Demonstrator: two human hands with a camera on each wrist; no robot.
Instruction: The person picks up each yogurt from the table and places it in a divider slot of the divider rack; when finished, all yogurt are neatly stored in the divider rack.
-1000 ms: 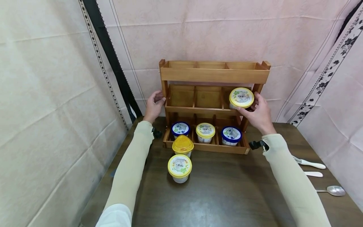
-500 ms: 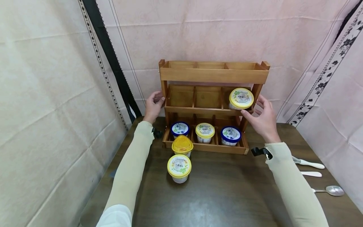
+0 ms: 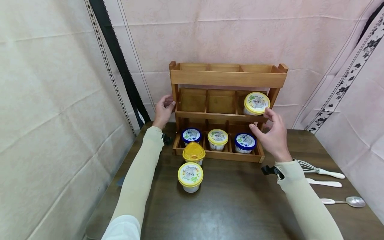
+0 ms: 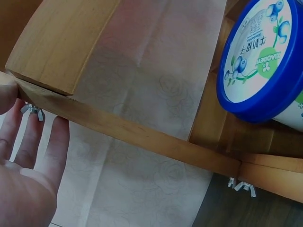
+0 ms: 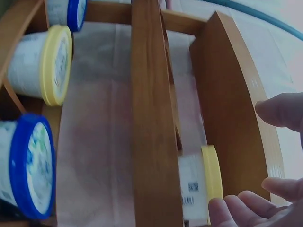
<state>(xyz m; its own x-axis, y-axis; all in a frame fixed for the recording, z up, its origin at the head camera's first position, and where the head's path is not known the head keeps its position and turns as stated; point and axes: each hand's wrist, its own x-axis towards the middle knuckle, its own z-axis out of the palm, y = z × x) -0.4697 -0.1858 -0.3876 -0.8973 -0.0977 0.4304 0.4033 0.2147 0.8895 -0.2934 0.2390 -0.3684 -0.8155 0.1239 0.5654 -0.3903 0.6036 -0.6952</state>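
A wooden three-tier rack (image 3: 228, 79) stands at the back of the table. My left hand (image 3: 163, 111) grips its left side rail, thumb on one side and fingers (image 4: 59, 137) on the other beside a wing nut. In the middle tier's right compartment sits a white tub with a yellow lid (image 3: 257, 102). My right hand (image 3: 274, 135) is at that tub, fingers extended, fingertips right at the lid's lower right edge and thumb apart below. The bottom tier holds a blue-lidded tub (image 3: 191, 135), a yellow-lidded tub (image 3: 217, 137) and another blue-lidded tub (image 3: 245, 141).
Before the rack stand a tub with a domed yellow lid (image 3: 193, 152) and a flat yellow-lidded tub (image 3: 190, 175). At the right lie a whisk (image 3: 330, 173), a white-handled utensil (image 3: 325, 183) and a spoon (image 3: 355, 201). Cloth walls (image 3: 228, 36) surround the table.
My right hand has let go of the yellow-lidded tub, drawn off to the right, then come back with fingertips at its lid and thumb lower. The left hand keeps its place.
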